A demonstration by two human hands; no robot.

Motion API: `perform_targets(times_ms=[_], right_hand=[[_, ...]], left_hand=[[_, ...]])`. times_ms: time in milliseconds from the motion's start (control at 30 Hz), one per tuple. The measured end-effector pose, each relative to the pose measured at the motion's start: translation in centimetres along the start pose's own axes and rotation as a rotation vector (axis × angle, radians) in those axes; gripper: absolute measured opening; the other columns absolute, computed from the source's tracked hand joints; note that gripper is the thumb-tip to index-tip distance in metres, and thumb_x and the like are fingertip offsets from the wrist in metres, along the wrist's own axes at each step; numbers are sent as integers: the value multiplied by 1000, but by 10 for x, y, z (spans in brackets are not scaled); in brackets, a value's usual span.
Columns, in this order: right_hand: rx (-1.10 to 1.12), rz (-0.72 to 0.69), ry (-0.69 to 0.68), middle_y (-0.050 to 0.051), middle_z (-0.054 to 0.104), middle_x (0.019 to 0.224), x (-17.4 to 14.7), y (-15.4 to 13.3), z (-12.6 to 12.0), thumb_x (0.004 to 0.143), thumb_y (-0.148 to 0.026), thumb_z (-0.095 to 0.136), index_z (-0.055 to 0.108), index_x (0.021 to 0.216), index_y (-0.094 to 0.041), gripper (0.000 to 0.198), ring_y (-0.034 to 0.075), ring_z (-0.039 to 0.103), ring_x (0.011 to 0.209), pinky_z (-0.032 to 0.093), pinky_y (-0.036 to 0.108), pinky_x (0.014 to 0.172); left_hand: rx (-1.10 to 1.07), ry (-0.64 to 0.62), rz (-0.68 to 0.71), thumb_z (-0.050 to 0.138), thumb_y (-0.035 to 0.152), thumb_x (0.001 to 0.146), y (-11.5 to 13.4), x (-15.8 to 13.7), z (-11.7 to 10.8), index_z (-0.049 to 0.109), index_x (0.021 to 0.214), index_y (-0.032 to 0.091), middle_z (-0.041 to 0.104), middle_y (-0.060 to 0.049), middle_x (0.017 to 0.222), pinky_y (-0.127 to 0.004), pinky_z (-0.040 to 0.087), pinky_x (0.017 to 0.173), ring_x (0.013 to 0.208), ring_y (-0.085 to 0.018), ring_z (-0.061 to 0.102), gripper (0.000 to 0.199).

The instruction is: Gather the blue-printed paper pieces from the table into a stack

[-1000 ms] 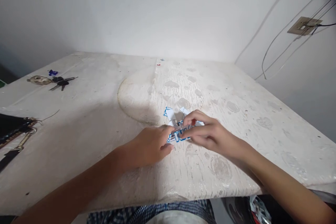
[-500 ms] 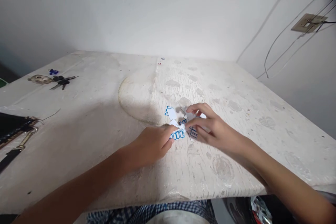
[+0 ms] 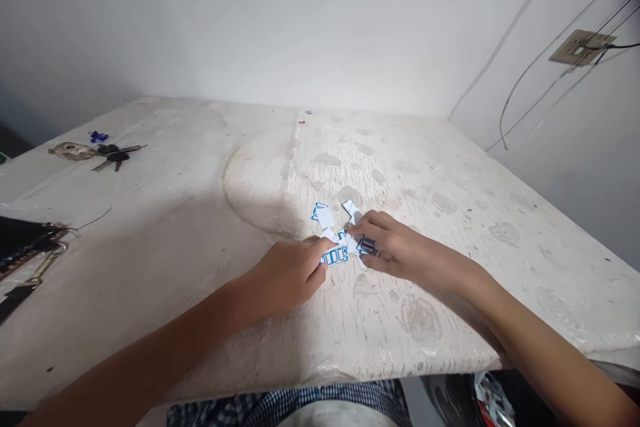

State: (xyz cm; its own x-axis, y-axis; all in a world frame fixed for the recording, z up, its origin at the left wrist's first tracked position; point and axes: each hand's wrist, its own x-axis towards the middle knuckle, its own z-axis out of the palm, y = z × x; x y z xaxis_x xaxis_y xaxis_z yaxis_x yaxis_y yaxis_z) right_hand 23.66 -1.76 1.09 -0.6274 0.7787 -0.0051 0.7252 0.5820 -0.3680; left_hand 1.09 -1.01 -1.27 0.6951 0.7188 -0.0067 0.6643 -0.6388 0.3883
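"Leaning over the table point(image 3: 250, 347), I make out the left hand point(image 3: 293, 275) with thumb and forefinger drawn nearly together, nipping the left end of a paper strip point(image 3: 334, 256) with blue marks; which way does the strip lie?"

"Its long side runs left to right, the right end a touch farther from the person; it reaches from the left fingertips towards the right hand point(image 3: 395, 247), so it sits between the two."

"Which hand is nearer to it, then?"

"The left, since it touches the strip; the right is just beside the other end, fingers half curled and parted about a scrap point(image 3: 369, 245) with dark outlines; whether it grips that scrap, I cannot tell from here."

"So the narrow space between strip and scrap seems the thing to watch; what else lies close?"

"A paper piece point(image 3: 325, 216) just beyond the strip, and a white slip point(image 3: 349, 207) past the right fingertips; the keys point(image 3: 117, 155) are over on the left, well apart from both hands."
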Motion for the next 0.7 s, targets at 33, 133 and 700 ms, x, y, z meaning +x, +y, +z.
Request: perform_targets(times_ms=[33,133,700], right_hand=[[8,-8,14,12,50,109,0,1,1,84,-13,50,48,122,-18,39,24,52,100,49,37,77],[31,-16,80,12,51,112,1,1,5,82,-9,48,43,126,-18,45,22,54,98,50,35,75],[631,-229,213,6,60,89,10,-6,15,82,-2,42,66,86,-17,28,14,56,77,44,27,62]], left_hand=[[4,0,-2,35,20,85,0,0,0,49,110,20,61,0,79,-26,29,53,59,-14,52,28],[14,0,-6,36,20,86,0,0,0,48,111,21,62,0,79,-26,30,54,61,-14,54,28],[-32,-40,-36,38,21,85,2,0,-4,50,104,20,59,2,73,-25,32,54,60,-14,54,22]])
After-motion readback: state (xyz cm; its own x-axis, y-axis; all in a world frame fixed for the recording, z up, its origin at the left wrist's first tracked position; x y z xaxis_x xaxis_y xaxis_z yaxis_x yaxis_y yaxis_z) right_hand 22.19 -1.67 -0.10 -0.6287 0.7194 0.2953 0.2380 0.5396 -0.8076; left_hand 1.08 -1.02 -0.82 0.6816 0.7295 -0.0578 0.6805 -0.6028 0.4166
